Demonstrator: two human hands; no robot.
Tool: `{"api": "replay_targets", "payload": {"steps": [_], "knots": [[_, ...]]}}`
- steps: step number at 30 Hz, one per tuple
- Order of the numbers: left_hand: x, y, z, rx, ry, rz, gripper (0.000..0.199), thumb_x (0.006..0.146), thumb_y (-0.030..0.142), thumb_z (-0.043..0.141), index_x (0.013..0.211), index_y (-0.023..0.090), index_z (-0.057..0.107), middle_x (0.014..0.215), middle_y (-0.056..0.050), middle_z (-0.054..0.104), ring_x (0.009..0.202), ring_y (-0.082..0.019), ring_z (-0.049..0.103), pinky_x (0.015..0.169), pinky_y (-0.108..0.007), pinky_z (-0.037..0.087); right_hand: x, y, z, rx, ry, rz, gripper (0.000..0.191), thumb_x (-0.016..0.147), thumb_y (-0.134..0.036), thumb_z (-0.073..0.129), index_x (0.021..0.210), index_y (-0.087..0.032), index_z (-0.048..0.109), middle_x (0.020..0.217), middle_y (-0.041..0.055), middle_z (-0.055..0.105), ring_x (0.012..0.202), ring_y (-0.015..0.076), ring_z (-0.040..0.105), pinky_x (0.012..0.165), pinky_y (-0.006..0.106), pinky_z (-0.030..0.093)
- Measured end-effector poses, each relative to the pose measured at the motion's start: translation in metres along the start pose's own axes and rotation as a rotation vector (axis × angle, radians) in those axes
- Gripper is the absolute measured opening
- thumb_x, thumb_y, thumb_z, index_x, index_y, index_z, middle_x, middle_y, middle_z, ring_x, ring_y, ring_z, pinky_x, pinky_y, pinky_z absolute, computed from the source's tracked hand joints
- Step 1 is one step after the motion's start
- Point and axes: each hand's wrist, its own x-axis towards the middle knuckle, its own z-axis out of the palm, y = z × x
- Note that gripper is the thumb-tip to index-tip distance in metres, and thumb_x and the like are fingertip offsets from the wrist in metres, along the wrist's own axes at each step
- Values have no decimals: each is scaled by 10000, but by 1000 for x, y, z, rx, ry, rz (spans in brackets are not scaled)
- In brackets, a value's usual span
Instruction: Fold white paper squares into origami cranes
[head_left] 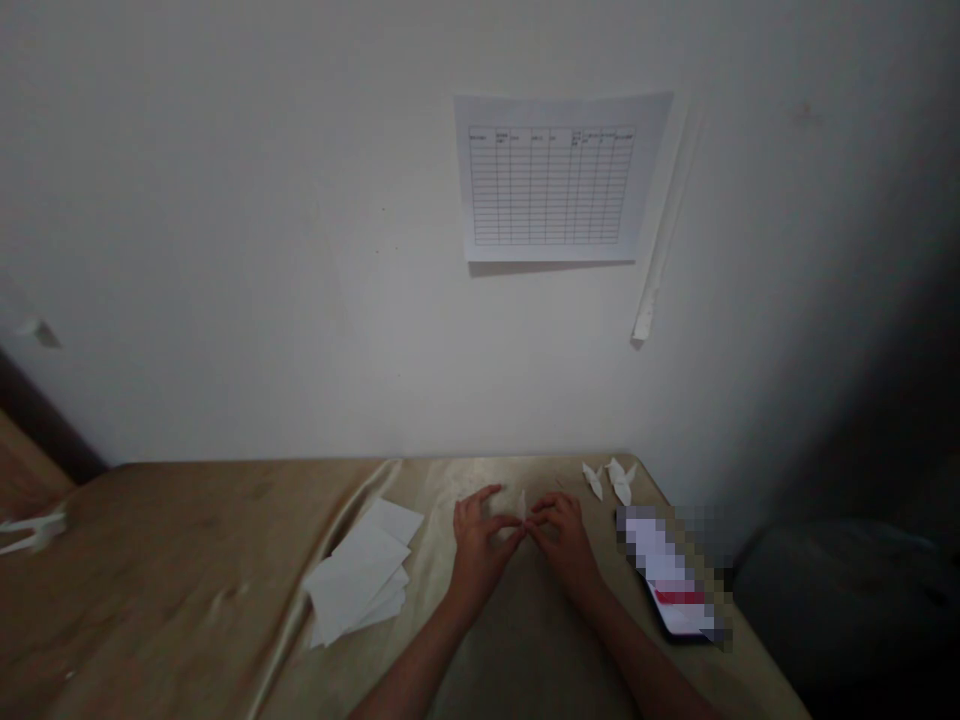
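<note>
Both hands meet above the cloth-covered table, fingertip to fingertip. My left hand (478, 535) pinches with thumb and index finger, its other fingers raised. My right hand (562, 535) pinches at the same spot from the other side. Between them a small folded piece of white paper (523, 503) shows faintly, its lower part hidden by the fingers. Beyond my right hand lie two little folded paper figures (593, 481) with pointed, wing-like ends. Left of my left hand is a loose pile of white paper sheets (364, 572).
A phone (670, 575) with a lit, pixelated screen lies at the table's right edge. The gold cloth (217, 560) has a long ridge left of the papers. A printed table sheet (555, 185) hangs on the wall behind. Something white (36, 530) lies at far left.
</note>
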Motion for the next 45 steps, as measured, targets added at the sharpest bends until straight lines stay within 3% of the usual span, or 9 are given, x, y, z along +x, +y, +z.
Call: {"api": "replay_targets", "payload": {"steps": [14,25,31,36,40,45], "knots": [[0,2,1,-42,-15,-21,52,736,304,800,787,311,792,1338,-49,599,1231,-300,515,1065,-575,402,-1,5,4,8,-16,-40,110,860,-284,651,772,-239,697,976,60,650,1083,249,498,1008,443,383],[1,0,1,-109,-16,-108,139,702,161,732,779,268,775,1308,-55,625,1229,-289,534,1065,-534,416,-2,-1,3,-43,2,-45,107,862,-292,615,827,-251,708,1004,71,651,1082,257,515,1003,466,401],[1,-1,2,-120,-16,-118,56,749,250,733,795,262,764,1268,-57,662,1203,-282,566,1057,-525,428,0,0,2,5,-28,-25,84,840,-291,643,811,-253,712,1032,64,693,1126,261,525,1032,463,402],[2,-5,4,-188,-75,-105,59,768,241,714,815,259,745,1153,-51,736,1156,-266,611,1049,-512,435,-2,2,2,43,-30,46,75,825,-270,645,828,-268,720,1049,69,709,1192,276,531,1067,479,398],[1,-8,7,-212,-123,-173,91,770,216,682,830,255,739,1081,-45,760,1188,-269,608,1079,-545,394,-4,2,2,26,24,88,72,793,-292,679,823,-267,739,1143,95,667,1161,287,559,1065,492,407],[1,-6,6,-197,-136,-207,91,757,201,689,810,252,742,1057,-45,766,1174,-275,626,1091,-573,361,-4,3,2,-6,47,82,97,793,-335,689,831,-273,754,1111,95,668,1131,291,568,1048,505,410]]}}
